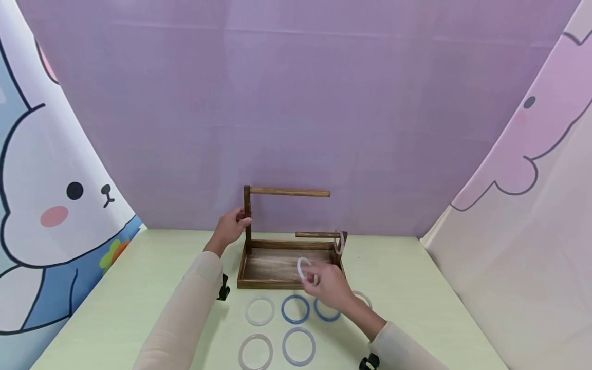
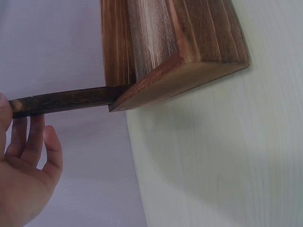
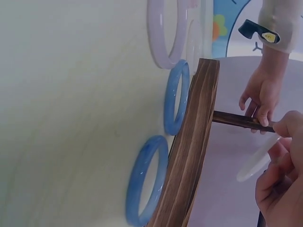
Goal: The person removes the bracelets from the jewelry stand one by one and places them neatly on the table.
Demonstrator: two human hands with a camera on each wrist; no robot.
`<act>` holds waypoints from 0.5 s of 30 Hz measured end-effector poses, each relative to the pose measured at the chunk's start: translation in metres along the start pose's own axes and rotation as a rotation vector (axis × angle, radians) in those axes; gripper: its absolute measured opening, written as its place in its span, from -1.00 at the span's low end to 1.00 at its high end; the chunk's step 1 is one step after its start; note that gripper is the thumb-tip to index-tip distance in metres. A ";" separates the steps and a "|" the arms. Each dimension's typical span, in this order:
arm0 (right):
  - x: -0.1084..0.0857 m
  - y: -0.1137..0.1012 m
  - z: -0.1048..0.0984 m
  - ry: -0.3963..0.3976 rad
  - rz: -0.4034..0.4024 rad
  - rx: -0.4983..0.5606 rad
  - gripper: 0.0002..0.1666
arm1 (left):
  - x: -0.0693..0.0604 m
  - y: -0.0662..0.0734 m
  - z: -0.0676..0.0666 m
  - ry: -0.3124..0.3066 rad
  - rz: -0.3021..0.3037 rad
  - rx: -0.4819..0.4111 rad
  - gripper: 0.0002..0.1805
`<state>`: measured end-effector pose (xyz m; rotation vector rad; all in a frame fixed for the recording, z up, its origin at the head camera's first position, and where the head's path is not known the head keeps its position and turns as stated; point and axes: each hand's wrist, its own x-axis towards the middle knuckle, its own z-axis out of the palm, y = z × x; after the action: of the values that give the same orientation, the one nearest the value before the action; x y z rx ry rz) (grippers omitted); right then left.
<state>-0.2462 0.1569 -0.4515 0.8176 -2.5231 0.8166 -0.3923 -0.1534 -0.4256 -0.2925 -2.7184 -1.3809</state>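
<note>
A dark wooden rack (image 1: 290, 192) with two horizontal bars above a shallow tray (image 1: 268, 284) stands at the back of the table. My left hand (image 1: 230, 226) grips its left upright post (image 2: 66, 100), thumb on one side and fingers on the other. Over the tray, my right hand (image 1: 329, 283) pinches a white bangle (image 3: 255, 163) between thumb and fingers. On the lower right bar hangs a pale bangle (image 1: 343, 241), near the end post. The right hand partly hides the tray's front right part and a blue bangle (image 1: 326, 318).
In front of the tray lie several bangles: another blue bangle (image 1: 295, 322), a whitish bangle (image 1: 260, 324), a lavender bangle (image 1: 298, 364), a greyish-pink bangle (image 1: 256, 336) and a pale bangle (image 1: 365, 296) by the right wrist. A purple cloth (image 1: 296, 103) hangs behind the table.
</note>
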 end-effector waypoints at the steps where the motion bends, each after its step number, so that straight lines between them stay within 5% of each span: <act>1: -0.001 0.001 -0.001 -0.007 -0.008 0.005 -0.78 | 0.000 0.000 0.000 0.000 -0.003 -0.002 -0.52; 15: -0.024 0.017 -0.016 -0.221 -0.108 0.078 -0.77 | 0.000 0.001 -0.001 0.002 0.016 -0.007 -0.54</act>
<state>-0.2358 0.1881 -0.4579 1.1159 -2.6208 0.8337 -0.3918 -0.1530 -0.4242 -0.3129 -2.7045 -1.3860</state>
